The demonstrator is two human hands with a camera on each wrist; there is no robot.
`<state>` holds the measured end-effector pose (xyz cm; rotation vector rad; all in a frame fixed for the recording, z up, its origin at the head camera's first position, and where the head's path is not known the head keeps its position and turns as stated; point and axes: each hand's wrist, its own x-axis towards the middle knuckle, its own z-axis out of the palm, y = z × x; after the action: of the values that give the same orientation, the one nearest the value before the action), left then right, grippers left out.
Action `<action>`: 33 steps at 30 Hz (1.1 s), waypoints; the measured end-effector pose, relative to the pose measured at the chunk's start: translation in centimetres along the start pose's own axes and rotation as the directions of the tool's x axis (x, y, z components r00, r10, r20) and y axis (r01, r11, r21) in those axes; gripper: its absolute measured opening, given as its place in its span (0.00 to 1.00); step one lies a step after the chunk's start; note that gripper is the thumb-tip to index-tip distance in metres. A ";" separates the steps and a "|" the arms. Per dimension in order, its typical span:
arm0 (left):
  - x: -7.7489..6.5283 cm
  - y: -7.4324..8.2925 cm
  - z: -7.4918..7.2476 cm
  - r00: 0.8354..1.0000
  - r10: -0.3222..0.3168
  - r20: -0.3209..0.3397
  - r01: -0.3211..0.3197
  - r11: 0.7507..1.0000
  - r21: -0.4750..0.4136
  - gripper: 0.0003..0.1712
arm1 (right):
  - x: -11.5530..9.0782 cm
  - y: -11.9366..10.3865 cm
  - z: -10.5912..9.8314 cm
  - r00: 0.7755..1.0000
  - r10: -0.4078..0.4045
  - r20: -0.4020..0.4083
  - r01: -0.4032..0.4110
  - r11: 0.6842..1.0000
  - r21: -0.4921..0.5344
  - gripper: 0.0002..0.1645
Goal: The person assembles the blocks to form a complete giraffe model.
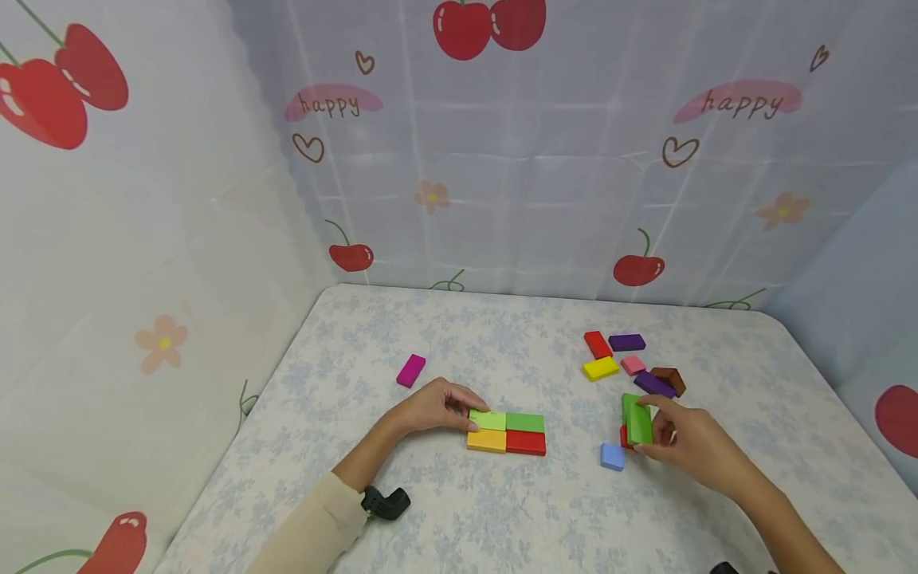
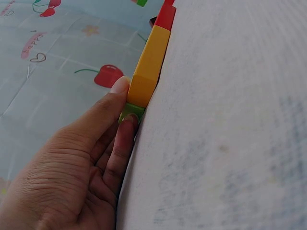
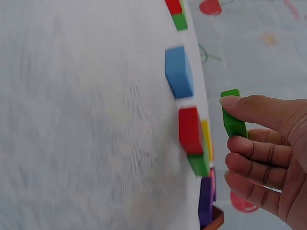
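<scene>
My left hand (image 1: 437,405) pinches the left end of a light green block (image 1: 489,420) between thumb and fingers. That block sits in a flat two-by-two group with a green block (image 1: 525,422), a yellow-orange block (image 1: 486,441) and a red block (image 1: 526,443). In the left wrist view, the thumb lies by the corner of the yellow-orange block (image 2: 151,64). On the right, my right hand (image 1: 692,442) holds a green block (image 3: 233,115) raised off the table. Below it are another green block (image 3: 199,165) and a red block (image 3: 191,129), both partly hidden in the head view.
A light blue block (image 1: 612,457) lies left of my right hand. Behind are a yellow block (image 1: 600,368), a red one (image 1: 598,344), purple ones (image 1: 627,343), a pink one (image 1: 633,365) and a brown one (image 1: 670,379). A magenta block (image 1: 411,371) lies farther left.
</scene>
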<state>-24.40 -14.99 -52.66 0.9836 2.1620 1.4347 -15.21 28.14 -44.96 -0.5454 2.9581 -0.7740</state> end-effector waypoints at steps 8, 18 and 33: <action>0.1 -0.1 0.1 1.000 0.001 -0.003 -0.001 1.000 0.001 0.18 | -0.2 -3.9 0.8 0.998 -0.041 0.048 0.039 0.999 0.032 0.39; 0.0 0.0 0.0 1.000 0.006 0.003 -0.006 1.000 -0.020 0.19 | 0.1 -7.8 2.6 0.994 -0.072 0.077 0.072 0.997 -0.003 0.36; 0.0 0.2 0.0 1.000 0.003 0.001 -0.003 1.000 0.003 0.18 | 1.2 -13.0 6.4 0.955 -0.215 0.206 0.226 0.974 -0.033 0.36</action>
<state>-24.36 -14.94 -52.43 0.9890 2.1631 1.4328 -11.36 14.13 -44.23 -0.9128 2.7696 -0.6092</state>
